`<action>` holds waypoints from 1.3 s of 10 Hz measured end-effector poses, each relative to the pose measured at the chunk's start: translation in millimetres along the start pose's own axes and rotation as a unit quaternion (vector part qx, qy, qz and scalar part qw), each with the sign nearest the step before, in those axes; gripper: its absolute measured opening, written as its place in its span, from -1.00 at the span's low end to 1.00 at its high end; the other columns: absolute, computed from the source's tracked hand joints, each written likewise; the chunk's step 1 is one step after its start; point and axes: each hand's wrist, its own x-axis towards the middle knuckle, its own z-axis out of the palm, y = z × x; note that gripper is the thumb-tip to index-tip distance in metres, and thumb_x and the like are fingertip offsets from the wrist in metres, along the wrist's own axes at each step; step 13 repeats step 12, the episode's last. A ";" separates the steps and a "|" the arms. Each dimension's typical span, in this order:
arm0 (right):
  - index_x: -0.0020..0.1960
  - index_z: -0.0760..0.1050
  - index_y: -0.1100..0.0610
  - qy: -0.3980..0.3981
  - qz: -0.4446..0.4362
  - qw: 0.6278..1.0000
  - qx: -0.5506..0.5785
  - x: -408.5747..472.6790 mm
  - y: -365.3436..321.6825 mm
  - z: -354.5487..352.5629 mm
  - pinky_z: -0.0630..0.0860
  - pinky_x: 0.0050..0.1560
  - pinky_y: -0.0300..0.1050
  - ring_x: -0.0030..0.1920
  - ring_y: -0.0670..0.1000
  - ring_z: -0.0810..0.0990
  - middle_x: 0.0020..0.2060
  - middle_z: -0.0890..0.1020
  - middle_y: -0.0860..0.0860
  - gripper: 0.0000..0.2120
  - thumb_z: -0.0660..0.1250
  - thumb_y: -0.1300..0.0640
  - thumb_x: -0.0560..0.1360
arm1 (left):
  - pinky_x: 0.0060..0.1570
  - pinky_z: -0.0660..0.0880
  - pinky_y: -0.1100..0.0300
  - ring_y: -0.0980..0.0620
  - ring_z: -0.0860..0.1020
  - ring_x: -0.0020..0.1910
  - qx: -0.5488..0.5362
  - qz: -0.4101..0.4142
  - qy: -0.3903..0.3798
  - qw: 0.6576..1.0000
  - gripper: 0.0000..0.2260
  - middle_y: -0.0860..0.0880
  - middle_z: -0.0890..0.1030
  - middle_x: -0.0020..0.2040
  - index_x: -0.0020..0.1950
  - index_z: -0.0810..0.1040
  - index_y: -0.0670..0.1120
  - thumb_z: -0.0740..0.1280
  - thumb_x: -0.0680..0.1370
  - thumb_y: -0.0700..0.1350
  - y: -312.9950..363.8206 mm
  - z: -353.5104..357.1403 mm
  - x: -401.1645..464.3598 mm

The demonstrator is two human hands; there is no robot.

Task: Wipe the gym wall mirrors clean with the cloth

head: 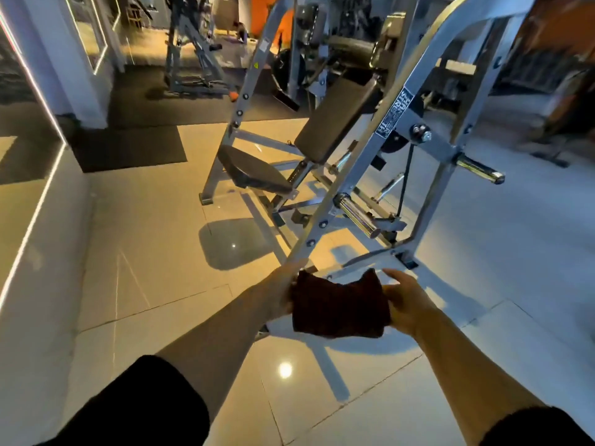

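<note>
In a tiled gym, we stand with the wall mirror [22, 130] running along the far left, edged by a bright light strip, and well apart from our hands. We judge the step in hand to be readying the cloth before any wiping starts: folding it into a flat pad with a fresh face outward would give even pressure on the glass, and we would do well to turn left toward the mirror before reaching, since the weight machine [354, 149] stands close ahead of us.

Our left hand [279, 292] reaches forward from a dark sleeve, forearm stretched out and angled to the right, and grips the left edge of the cloth [338, 305]; the fingertips are hidden behind the fabric, so we cannot tell exactly how they curl. The dark cloth hangs bunched between both hands, near us, above the glossy floor [161, 252] and in front of the machine's low frame.

Our right hand [407, 300] comes in from the right, forearm angled left, thumb and fingers closed on the cloth's right edge, its upper fingers extended along the top corner.
</note>
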 end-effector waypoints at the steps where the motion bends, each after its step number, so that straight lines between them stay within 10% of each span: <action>1: 0.01 0.51 0.35 0.029 -0.064 0.997 -0.030 50.8 -48.8 -2.2 0.56 -0.43 -0.20 -0.34 0.02 0.63 -0.21 0.64 0.21 -0.91 0.35 0.31 0.56 | -0.27 0.56 0.20 -0.01 0.62 -0.10 0.043 0.028 0.011 0.999 -0.88 -0.17 0.61 0.04 0.11 0.56 -0.31 0.32 0.60 -0.31 44.0 20.1 66.3; 2: 0.22 0.40 0.31 0.127 -0.142 0.970 -0.151 123.5 -91.6 -8.8 0.54 -0.27 -0.10 -0.11 0.09 0.58 0.14 0.55 0.26 -0.56 0.44 0.50 0.41 | -0.25 0.50 0.20 0.00 0.53 -0.13 0.091 0.075 0.059 0.991 -0.67 -0.14 0.48 0.16 0.32 0.39 -0.20 0.28 0.58 -0.43 75.8 41.4 138.4; 3: 0.12 0.31 0.16 0.185 -0.227 0.918 -0.269 194.2 -141.2 -10.9 0.45 -0.21 -0.08 -0.04 0.11 0.47 0.07 0.49 0.19 -0.53 0.43 0.50 0.39 | -0.29 0.42 0.17 0.05 0.41 -0.23 0.138 0.126 0.108 0.976 -0.62 -0.16 0.43 0.14 0.21 0.31 -0.10 0.26 0.54 -0.48 98.1 59.1 214.7; 4: 0.01 0.31 0.16 0.193 -0.279 0.878 -0.339 274.0 -184.9 -14.4 0.36 -0.13 0.06 -0.06 0.08 0.39 -0.01 0.45 0.17 -0.60 0.37 0.51 0.36 | -0.37 0.37 0.22 0.04 0.41 -0.31 0.152 0.161 0.127 0.967 -0.65 -0.09 0.43 -0.16 -0.12 0.37 -0.07 0.22 0.51 -0.54 110.4 76.2 291.5; 6: -0.02 0.41 0.25 0.157 -0.270 0.839 -0.445 404.4 -219.9 -33.4 0.40 0.07 0.08 0.03 0.19 0.44 0.07 0.42 0.19 -0.77 0.45 0.34 0.45 | 0.04 0.51 -0.10 -0.16 0.52 -0.03 0.017 0.083 0.166 0.982 -0.69 -0.11 0.54 -0.06 -0.12 0.51 -0.11 0.18 0.56 -0.51 114.9 106.0 398.4; 9: 0.33 0.52 0.12 0.087 -0.196 0.882 -0.419 421.4 -166.6 -33.3 0.52 0.19 0.00 0.19 0.14 0.60 0.21 0.64 0.10 -0.57 0.46 -0.02 0.53 | -0.42 0.51 0.30 -0.02 0.57 -0.18 0.067 0.056 0.129 0.988 -0.88 -0.16 0.56 -0.08 0.09 0.45 -0.21 0.31 0.59 -0.36 108.3 107.1 438.0; 11: 0.50 0.40 0.08 0.134 -0.178 0.856 -0.466 415.0 -152.0 -20.8 0.46 0.29 0.00 0.34 0.12 0.51 0.39 0.53 0.05 -0.44 0.40 -0.08 0.57 | -0.16 0.60 0.09 -0.10 0.59 -0.04 0.129 0.017 0.123 0.984 -0.79 -0.12 0.56 -0.04 0.01 0.39 -0.04 0.28 0.59 -0.35 102.7 97.5 449.0; 13: 0.53 0.35 0.08 0.147 -0.161 0.860 -0.462 412.0 -155.4 -16.7 0.38 0.37 -0.01 0.41 0.11 0.44 0.45 0.46 0.06 -0.43 0.37 -0.07 0.59 | -0.33 0.50 0.29 0.04 0.51 -0.15 0.155 -0.008 0.085 0.984 -0.76 -0.14 0.54 0.08 0.24 0.40 -0.18 0.29 0.60 -0.33 119.5 91.2 444.0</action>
